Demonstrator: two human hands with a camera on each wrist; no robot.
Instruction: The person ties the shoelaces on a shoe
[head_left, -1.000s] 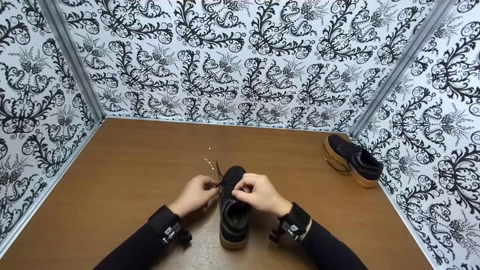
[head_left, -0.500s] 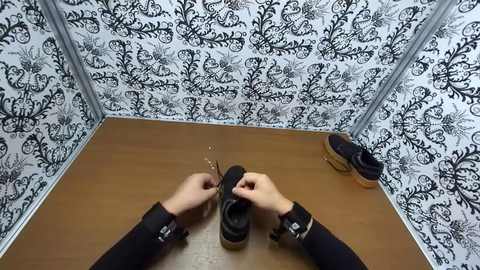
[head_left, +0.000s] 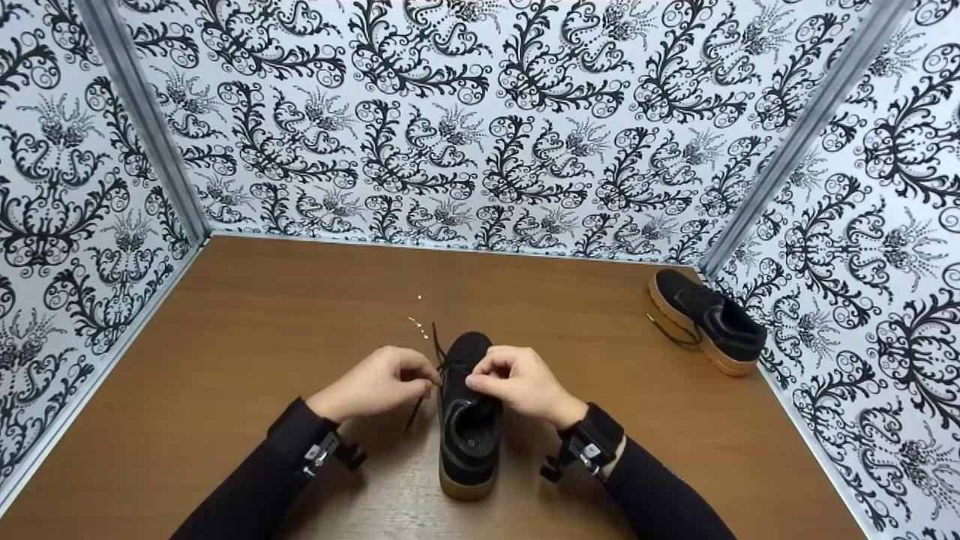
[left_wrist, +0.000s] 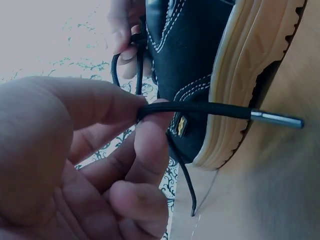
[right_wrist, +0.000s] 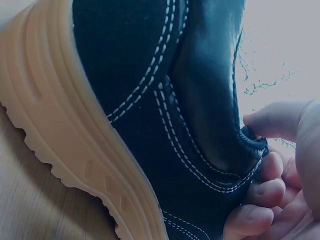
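Observation:
A black shoe (head_left: 469, 450) with white stitching and a tan sole stands upright on the table, toe pointing away from me. At its left side my left hand (head_left: 379, 382) pinches the black shoelace (left_wrist: 195, 107) between thumb and forefinger. The lace's metal tip (left_wrist: 277, 119) sticks out past those fingers. My right hand (head_left: 525, 386) pinches a loop of lace over the shoe's opening, its fingers beside the upper in the right wrist view. Another lace end (left_wrist: 187, 182) hangs loose by the toe.
A second black shoe (head_left: 709, 319) rests at the table's back right corner, its lace trailing out left. Small pale bits (head_left: 418, 324) lie beyond the first shoe's toe. Patterned walls (head_left: 450, 135) border the brown table (head_left: 262, 322).
My left hand and forearm have shifted slightly left, and a lace end now shows below the left fingers. The right hand and both shoes stay nearly still.

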